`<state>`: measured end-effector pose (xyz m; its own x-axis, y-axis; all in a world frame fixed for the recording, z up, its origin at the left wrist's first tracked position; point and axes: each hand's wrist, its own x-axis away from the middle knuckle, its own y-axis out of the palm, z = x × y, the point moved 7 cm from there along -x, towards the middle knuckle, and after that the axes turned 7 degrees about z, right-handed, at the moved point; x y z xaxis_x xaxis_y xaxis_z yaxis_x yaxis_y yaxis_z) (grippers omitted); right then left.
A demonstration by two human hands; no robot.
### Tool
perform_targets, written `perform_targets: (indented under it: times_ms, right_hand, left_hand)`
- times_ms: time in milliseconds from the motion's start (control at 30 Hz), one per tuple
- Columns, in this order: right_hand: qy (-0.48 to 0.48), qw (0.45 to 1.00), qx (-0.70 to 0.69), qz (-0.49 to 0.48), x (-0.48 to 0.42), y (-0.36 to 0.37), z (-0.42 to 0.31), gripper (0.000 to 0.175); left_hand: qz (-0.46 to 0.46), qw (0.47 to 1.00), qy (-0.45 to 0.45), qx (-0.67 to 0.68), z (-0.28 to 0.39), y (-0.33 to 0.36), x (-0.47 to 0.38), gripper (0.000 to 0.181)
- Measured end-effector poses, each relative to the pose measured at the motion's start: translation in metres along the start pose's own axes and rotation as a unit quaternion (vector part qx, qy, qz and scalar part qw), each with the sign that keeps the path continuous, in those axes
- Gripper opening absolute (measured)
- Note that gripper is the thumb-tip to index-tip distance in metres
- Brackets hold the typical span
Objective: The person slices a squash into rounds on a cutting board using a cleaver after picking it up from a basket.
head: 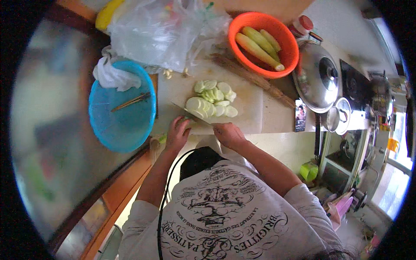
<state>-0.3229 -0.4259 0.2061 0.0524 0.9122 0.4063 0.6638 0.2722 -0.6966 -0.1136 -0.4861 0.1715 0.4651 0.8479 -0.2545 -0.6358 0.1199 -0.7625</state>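
My right hand [229, 134] is closed on the handle of a kitchen knife [198, 119], whose blade points to the upper left near the front edge of a pale cutting board [240, 125]. My left hand [178, 131] is beside the blade with bent fingers; whether it holds anything cannot be made out. Just beyond the blade, pale green vegetable slices [213, 99] lie in an overlapping pile on the board. Small pale pieces, perhaps garlic cloves [167, 73], lie at the board's far left, by a clear plastic bag [156, 35].
A blue basin [122, 136] with a white cloth [115, 76] and chopsticks [130, 102] stands left. At the back right are an orange bowl [287, 65] of long peeled vegetables [258, 48], a lidded pan [312, 71] and a phone [300, 115] near the counter's front edge.
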Motion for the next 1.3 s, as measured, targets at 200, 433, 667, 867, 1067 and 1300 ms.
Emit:
perform_targets:
  times_ms: [200,433,667,867,1067,1300]
  right_hand:
    - [0.058,0.998,-0.026,-0.001,0.000,-0.028,0.026,0.020]
    - [0.010,0.999,-0.037,0.027,0.005,-0.055,0.019,0.020]
    - [0.006,1.000,0.019,-0.016,0.023,-0.079,-0.024,0.028]
    - [0.012,0.996,0.067,-0.052,0.034,-0.094,-0.023,0.032]
    - [0.015,0.998,0.028,-0.057,0.030,-0.081,-0.018,0.033]
    - [0.034,0.999,0.023,-0.004,-0.002,-0.017,0.009,0.026]
  left_hand:
    - [-0.011,0.999,0.007,0.043,0.027,-0.002,-0.029,0.049]
    - [0.005,0.997,0.036,0.064,0.028,0.002,-0.045,0.038]
    - [0.010,0.998,0.061,0.032,0.035,-0.002,-0.043,0.035]
    - [0.016,0.994,0.111,-0.006,0.047,0.007,-0.044,0.031]
    - [0.033,0.989,0.139,-0.029,0.039,0.005,-0.036,0.033]
    - [0.031,0.996,0.081,0.037,0.048,-0.005,-0.044,0.030]
